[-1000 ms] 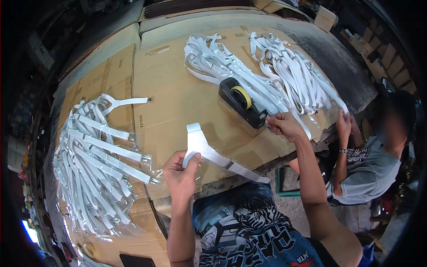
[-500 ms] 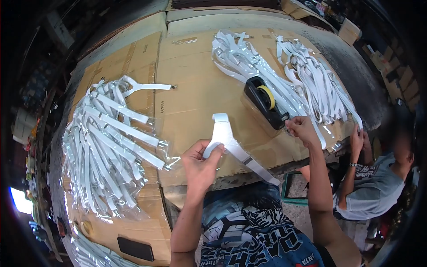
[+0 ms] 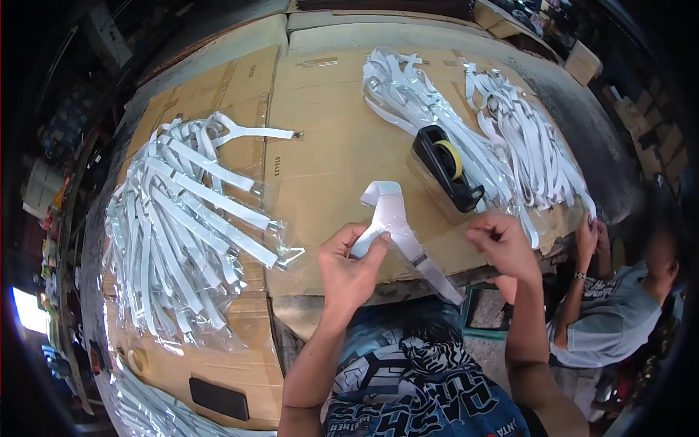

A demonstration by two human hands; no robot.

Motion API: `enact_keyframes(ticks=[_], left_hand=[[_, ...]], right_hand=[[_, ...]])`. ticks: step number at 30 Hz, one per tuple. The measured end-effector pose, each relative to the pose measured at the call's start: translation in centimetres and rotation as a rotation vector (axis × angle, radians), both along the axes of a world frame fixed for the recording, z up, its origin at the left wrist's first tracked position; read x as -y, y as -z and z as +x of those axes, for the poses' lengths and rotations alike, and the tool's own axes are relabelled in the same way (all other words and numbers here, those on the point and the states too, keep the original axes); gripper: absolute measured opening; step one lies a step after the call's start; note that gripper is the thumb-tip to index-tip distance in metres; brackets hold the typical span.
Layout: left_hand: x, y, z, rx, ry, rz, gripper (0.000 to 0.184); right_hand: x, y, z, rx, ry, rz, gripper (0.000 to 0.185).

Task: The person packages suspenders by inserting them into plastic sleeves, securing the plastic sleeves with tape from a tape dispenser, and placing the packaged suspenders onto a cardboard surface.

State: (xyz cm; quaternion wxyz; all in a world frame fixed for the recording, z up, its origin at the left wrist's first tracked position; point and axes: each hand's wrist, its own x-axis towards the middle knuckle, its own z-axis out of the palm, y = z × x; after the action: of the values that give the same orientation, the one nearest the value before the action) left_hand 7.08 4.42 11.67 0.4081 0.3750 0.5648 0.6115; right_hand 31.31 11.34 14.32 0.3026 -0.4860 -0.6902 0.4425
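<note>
My left hand [image 3: 351,266] pinches a pair of white Y-back suspenders [image 3: 391,213] at the joint where the straps meet. One strap curls over at the top, and another hangs down to the right past the table edge. My right hand [image 3: 504,247] is closed in a pinch just below the black tape dispenser [image 3: 435,162], apart from it. Whatever lies between its fingertips is too small to make out. The dispenser carries a yellow tape roll [image 3: 449,159] and stands against a bundle of white straps [image 3: 429,109].
Bagged white suspenders [image 3: 182,233] are heaped at the left of the cardboard-covered table [image 3: 320,124]. A phone [image 3: 218,398] and a tape roll [image 3: 137,359] lie at lower left. On the right, a co-worker [image 3: 611,306] handles straps from another pile [image 3: 528,142].
My right hand has left the dispenser's front end and come slightly down and right. The suspenders stay in my left hand; the whole view has shifted a little.
</note>
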Motion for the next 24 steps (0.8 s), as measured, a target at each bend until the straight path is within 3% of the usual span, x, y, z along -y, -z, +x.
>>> enact_keyframes(ticks=[5,8,11,14,17,24], left_hand=[[0.1,-0.4,0.9,-0.012,0.000,0.029,0.006],[0.1,0.0,1.1,-0.004,-0.011,0.059,0.013],[0.2,0.0,1.1,0.014,0.000,0.063,0.012],[0.2,0.2,1.1,-0.005,0.008,0.100,0.011],[0.2,0.0,1.2,-0.027,-0.011,0.109,0.010],[0.3,-0.3,1.5,-0.047,-0.048,0.083,0.015]], right_hand=[[1.9,-4.5,-5.4,-0.024,-0.354,0.286,0.011],[1.4,-4.5,-7.0,-0.024,-0.401,0.465,0.019],[1.5,-5.6,-7.7,0.054,-0.444,0.304,0.032],[1.6,-4.9,-8.0,-0.007,-0.411,0.304,0.038],[0.9,-4.0,-8.1,-0.006,-0.437,0.459,0.038],[1.3,-3.1,-9.1,-0.052,-0.311,0.444,0.032]])
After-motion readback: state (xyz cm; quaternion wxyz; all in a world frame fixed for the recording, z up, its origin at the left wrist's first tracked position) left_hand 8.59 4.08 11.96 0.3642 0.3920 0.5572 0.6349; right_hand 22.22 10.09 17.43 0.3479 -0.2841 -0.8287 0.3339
